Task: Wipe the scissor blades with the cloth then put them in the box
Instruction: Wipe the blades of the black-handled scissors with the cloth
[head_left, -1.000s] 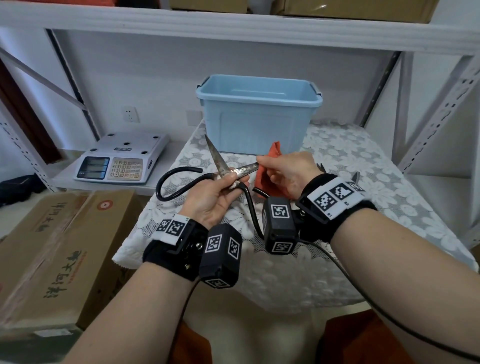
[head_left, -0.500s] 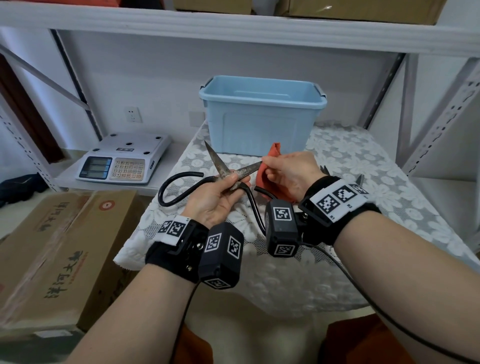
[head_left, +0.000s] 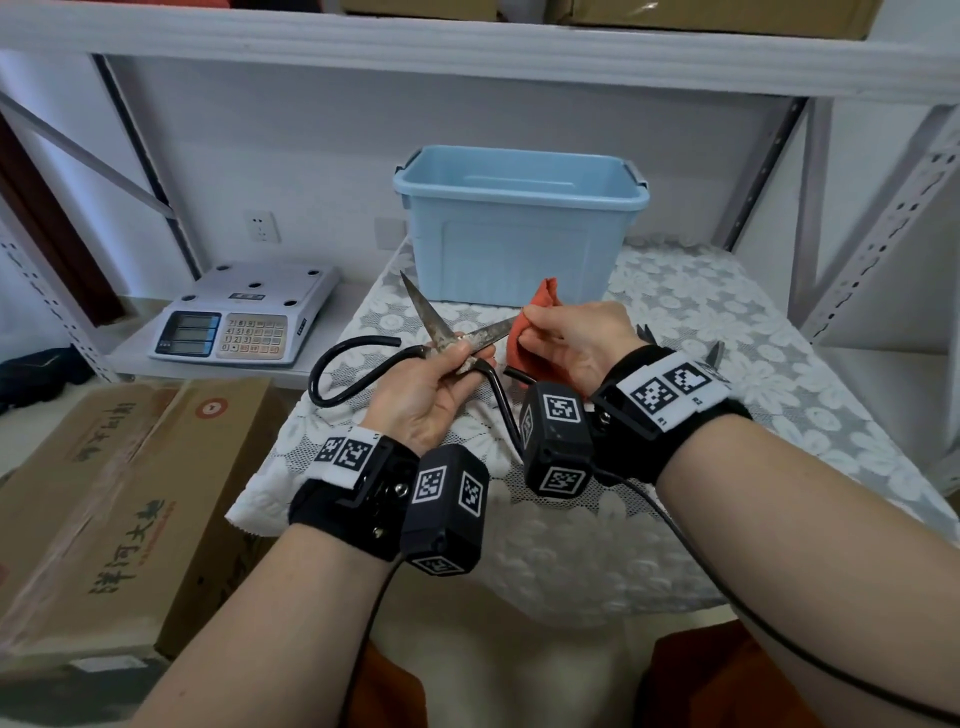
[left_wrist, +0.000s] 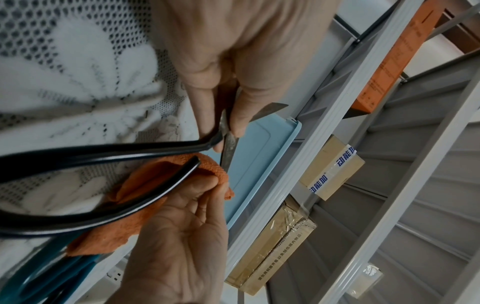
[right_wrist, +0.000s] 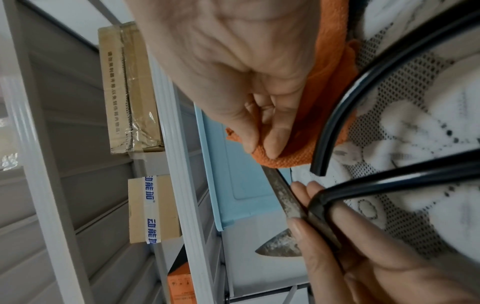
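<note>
The orange cloth (head_left: 527, 332) has slid to the blade tip, pinched by the right hand (head_left: 574, 348); the left hand (head_left: 426, 395) grips the scissors (head_left: 441, 332) at the pivot; the left wrist view shows teal handles.

The scissors (head_left: 441, 332) have dull grey metal blades, mottled and rough with rust-like spots, and glossy black coated handles. The cloth (head_left: 524, 338) is orange, matt, with a fine towelling weave (clearest in the right wrist view). The box (head_left: 519, 244) is pale blue plastic, smooth with a soft sheen. A white lace cover (head_left: 675, 312), netted and flower-patterned, lies on the table. The scale (head_left: 244, 317) looks like smooth white plastic. The carton (head_left: 119, 499) is matt brown cardboard.
</note>
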